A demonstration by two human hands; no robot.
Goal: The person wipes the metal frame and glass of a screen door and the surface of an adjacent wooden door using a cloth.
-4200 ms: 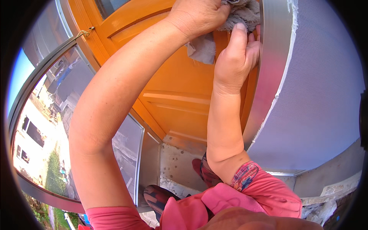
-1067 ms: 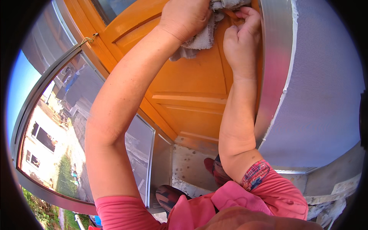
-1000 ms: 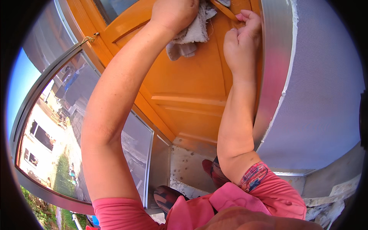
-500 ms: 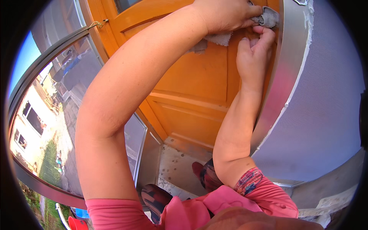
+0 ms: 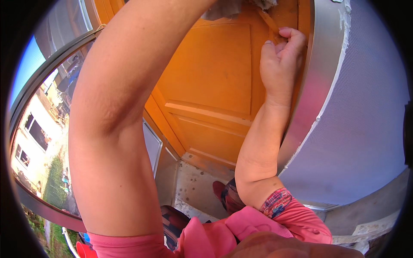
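My left arm (image 5: 114, 94) reaches up past the upper edge of the head view, and its hand is out of sight. Beside where that arm leaves the picture hangs a grey rag (image 5: 223, 10), with a frayed grey bit of cloth (image 5: 263, 3) to its right. Both lie against an orange panelled door (image 5: 211, 64). My right hand (image 5: 282, 64) is closed at the door's right side, thumb and forefinger curled near the lower end of a narrow orange strip (image 5: 269, 21). Whether the fingers grip that strip, I cannot make out.
A metal door frame (image 5: 316, 64) runs down the right, beside a mesh screen (image 5: 361, 107). On the left stands a glazed door (image 5: 47, 129) with a dark frame, a yard showing through it. Below are a speckled step (image 5: 195, 185) and a red shoe (image 5: 218, 188).
My left hand has gone up out of view, taking the bunched cloth upward with it. The right hand shifted slightly down and left, still curled.
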